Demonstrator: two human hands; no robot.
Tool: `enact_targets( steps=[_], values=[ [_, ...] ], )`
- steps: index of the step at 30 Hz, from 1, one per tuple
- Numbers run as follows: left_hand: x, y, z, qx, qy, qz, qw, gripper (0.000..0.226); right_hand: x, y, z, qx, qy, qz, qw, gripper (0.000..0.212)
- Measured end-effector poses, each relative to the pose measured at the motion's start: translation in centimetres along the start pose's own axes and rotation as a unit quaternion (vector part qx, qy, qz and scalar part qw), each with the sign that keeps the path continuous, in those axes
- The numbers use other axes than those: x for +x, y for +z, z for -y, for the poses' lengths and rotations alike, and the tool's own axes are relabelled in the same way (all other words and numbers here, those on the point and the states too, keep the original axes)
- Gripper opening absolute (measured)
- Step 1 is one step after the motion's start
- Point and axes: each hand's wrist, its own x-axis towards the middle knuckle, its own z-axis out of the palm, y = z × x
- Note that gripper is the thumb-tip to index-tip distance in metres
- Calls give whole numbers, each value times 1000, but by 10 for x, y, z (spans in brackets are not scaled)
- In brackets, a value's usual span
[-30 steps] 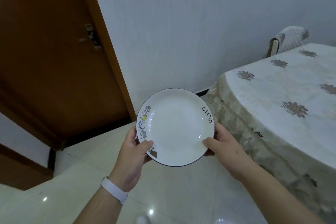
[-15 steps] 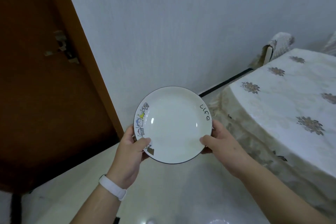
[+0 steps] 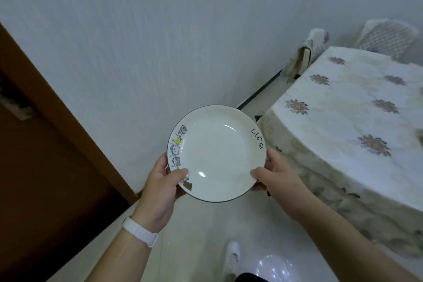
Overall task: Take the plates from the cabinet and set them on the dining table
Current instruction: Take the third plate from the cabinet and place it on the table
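Observation:
A white plate (image 3: 217, 151) with a dark rim, small cartoon figures on its left edge and the word "Life" on its right edge is held level in front of me. My left hand (image 3: 160, 192), with a white wristband, grips its left rim, thumb on top. My right hand (image 3: 277, 178) grips its right rim the same way. The dining table (image 3: 348, 121), covered by a cream cloth with flower motifs, stands to the right of the plate, its corner close to my right hand.
A brown wooden door (image 3: 45, 155) and its frame fill the left side. A plain white wall (image 3: 183, 41) is straight ahead. Two covered chairs (image 3: 313, 48) stand behind the table. The floor is pale glossy tile, and my white shoe (image 3: 232, 256) shows below.
The view has swung to the right: the door slid further left and more of the table and chairs came into sight. Both hands keep the same hold on the plate.

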Motion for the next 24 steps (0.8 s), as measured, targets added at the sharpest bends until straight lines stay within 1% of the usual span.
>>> enact_targets(
  steps=[3, 6, 9, 11, 14, 18, 24],
  values=[
    [37, 11, -5, 7, -9, 12, 1000, 43, 33, -9, -3, 13, 1, -9, 1000, 42],
    [81, 23, -11, 20, -12, 3, 1000, 41, 78, -18, -6, 30, 3, -23, 999, 45],
    [126, 37, -25, 33, -8, 4, 999, 41, 128, -25, -4, 46, 6, -29, 999, 39],
    [157, 50, -36, 45, -6, 2, 999, 40, 160, -34, 0, 53, 15, -27, 998, 42],
    [203, 78, -56, 56, -3, 2, 998, 41, 205, -54, 17, 67, 12, -27, 997, 43],
    [260, 125, -77, 64, 16, 21, 998, 43, 258, -92, 40, 80, -5, -42, 996, 38],
    [323, 177, -88, 59, 17, 58, 996, 41, 306, -141, 57, 94, -23, -86, 992, 40]
  ],
)
